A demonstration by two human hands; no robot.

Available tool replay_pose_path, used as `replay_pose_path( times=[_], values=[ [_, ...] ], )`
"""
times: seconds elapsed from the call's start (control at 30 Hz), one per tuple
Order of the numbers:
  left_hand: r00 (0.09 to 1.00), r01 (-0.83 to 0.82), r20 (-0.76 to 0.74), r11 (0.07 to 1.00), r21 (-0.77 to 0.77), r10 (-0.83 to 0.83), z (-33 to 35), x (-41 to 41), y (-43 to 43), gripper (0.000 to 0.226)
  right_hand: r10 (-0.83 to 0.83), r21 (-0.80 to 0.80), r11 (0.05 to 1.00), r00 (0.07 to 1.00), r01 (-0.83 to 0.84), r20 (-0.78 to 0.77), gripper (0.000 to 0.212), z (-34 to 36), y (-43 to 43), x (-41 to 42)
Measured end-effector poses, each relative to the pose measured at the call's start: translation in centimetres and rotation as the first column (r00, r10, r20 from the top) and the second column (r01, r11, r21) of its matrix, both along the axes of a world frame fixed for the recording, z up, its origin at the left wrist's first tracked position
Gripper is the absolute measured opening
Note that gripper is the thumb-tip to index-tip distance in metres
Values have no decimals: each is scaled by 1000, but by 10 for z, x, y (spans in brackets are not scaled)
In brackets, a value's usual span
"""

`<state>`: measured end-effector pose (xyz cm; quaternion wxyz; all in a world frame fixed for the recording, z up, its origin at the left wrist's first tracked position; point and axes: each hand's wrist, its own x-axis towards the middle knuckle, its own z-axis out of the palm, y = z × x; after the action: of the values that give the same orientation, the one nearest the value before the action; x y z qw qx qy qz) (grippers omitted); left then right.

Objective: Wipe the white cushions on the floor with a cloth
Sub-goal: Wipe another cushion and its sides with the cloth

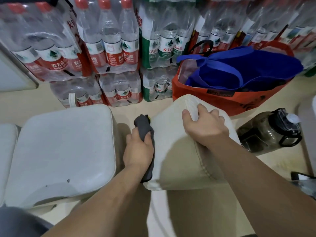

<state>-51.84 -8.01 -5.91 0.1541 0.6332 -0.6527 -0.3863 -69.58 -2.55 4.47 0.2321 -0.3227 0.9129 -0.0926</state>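
A white cushion (179,156) is tilted up off the floor in the middle of the view. My right hand (204,124) grips its white handle strap at the top edge. My left hand (138,148) is shut on a dark grey cloth (145,126) and presses it against the cushion's left side. A second white cushion (63,151) lies flat on the floor to the left, with small dark marks near its front edge. A third white cushion (6,151) shows at the far left edge.
Shrink-wrapped packs of water bottles (109,53) are stacked along the back. A red bag (213,101) holding a blue bag (239,71) stands behind the tilted cushion. A dark plastic jug (266,132) lies on the floor at the right.
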Motion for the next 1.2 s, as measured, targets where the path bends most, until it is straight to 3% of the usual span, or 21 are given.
replay_pose_path(
  times=[0.1, 0.2, 0.3, 0.4, 0.5, 0.63, 0.7, 0.83, 0.93, 1.0, 1.07, 1.13, 1.2],
  values=[
    [995, -90, -25, 992, 90, 93, -1, 0, -2, 39, 9, 3, 1000, 1000, -9, -18, 71, 0, 3, 1],
    [982, -91, -161, 993, 79, 102, 27, -28, 2, 46, -23, 15, 1000, 1000, 23, 20, 70, 1, 8, -6],
    [906, 171, -367, 976, -134, -209, 72, -74, 23, 42, -38, 28, 999, 998, 37, 44, 62, 1, 16, -15],
    [857, 296, -328, 901, -318, -398, 80, -81, 34, 50, 10, -42, 999, 999, -8, 31, 77, -2, 28, -20],
    [891, 174, -376, 957, -234, -254, 63, -69, 26, 50, 79, -65, 995, 997, -79, 1, 78, -9, 37, -18],
    [800, 267, -520, 954, -137, -299, 70, -82, 36, 46, -93, -132, 984, 982, 115, 162, 61, 0, 40, -24],
    [805, 312, -467, 931, -192, -366, 70, -84, 39, 50, -94, -169, 977, 977, 127, 190, 68, 2, 42, -31],
    [914, 270, -241, 934, -236, -325, 61, -69, 17, 57, 76, -83, 994, 993, -69, 90, 65, 2, 40, -21],
    [987, 146, -58, 984, -107, -152, 21, -34, -24, 61, 80, -47, 996, 996, -78, 27, 56, -2, 35, -21],
    [995, 95, 29, 995, -1, -95, -1, -9, -40, 59, 53, -40, 998, 997, -51, 60, 65, -2, 33, -23],
    [997, 70, 22, 996, 64, -71, -6, -1, -40, 54, 70, -22, 997, 993, -68, 93, 68, -3, 31, -20],
    [997, 35, -79, 995, 88, -29, 7, -10, -29, 47, 129, 60, 989, 988, -134, 80, 61, -6, 28, -12],
    [983, 89, -164, 996, 9, -87, 32, -29, -10, 43, 127, 62, 990, 992, -128, 17, 77, -10, 23, -11]
  ],
)
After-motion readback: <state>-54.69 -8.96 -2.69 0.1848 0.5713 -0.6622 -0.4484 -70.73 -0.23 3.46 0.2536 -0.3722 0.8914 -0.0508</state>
